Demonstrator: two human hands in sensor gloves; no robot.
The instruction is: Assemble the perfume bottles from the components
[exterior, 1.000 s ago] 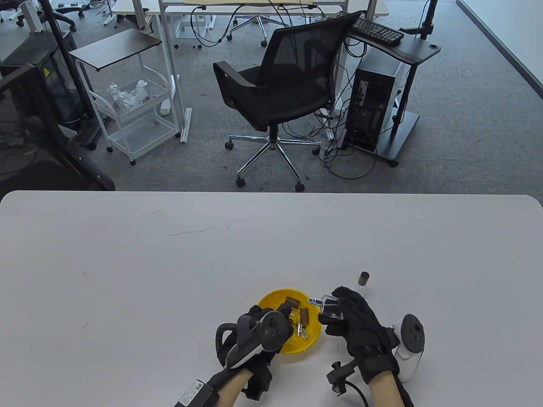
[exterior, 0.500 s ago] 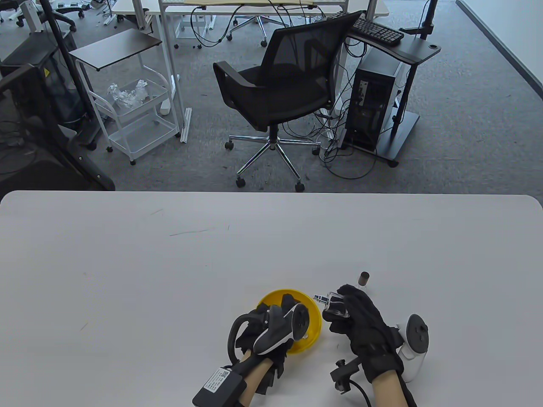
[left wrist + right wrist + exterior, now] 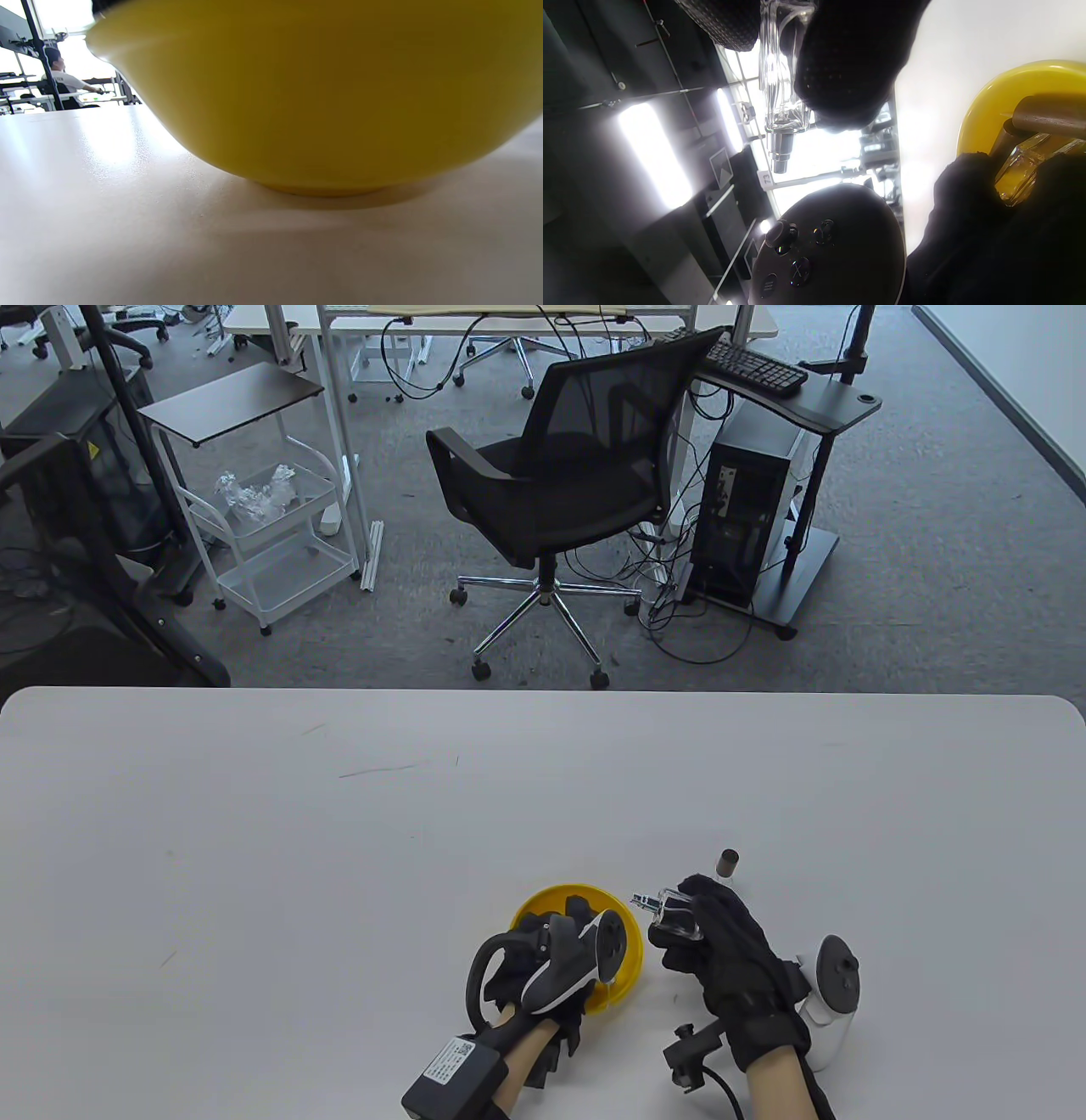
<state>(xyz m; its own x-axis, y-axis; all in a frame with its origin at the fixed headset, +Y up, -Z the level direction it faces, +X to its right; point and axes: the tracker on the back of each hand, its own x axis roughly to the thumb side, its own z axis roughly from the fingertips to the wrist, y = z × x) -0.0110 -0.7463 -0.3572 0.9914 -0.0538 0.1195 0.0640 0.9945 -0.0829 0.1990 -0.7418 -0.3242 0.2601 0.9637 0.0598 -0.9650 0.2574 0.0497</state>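
- The right hand (image 3: 721,954) holds a clear glass bottle (image 3: 674,918) off the table, fingers and thumb curled round its body; in the right wrist view the bottle's bare spray nozzle (image 3: 779,159) sticks out past the fingers with no cap on it.
- The left hand (image 3: 556,963) reaches into the yellow bowl (image 3: 543,901), fingers down among the parts. The tracker and the glove hide what the fingers do, so I cannot tell whether they have hold of anything.
- In the right wrist view the bowl holds at least 1 brown cap (image 3: 1048,114) and another clear glass piece (image 3: 1031,169) just beside the left hand's fingers.
- 1 bottle with a brown cap (image 3: 727,867) stands upright on the table (image 3: 339,857) just beyond the right hand; it looks like 1 finished piece.
- My judgement: the task is partly done. 1 bottle seems complete, the held one appears to lack only its cap, and the parts left in the bowl suggest more to build.
- The likely step in hand is fetching a cap from the bowl for the held bottle.
- Writing: a white label sits on the black box (image 3: 454,1069) at the left wrist, too small to read. A tag reading 73 (image 3: 766,179) shows in the background of the right wrist view.
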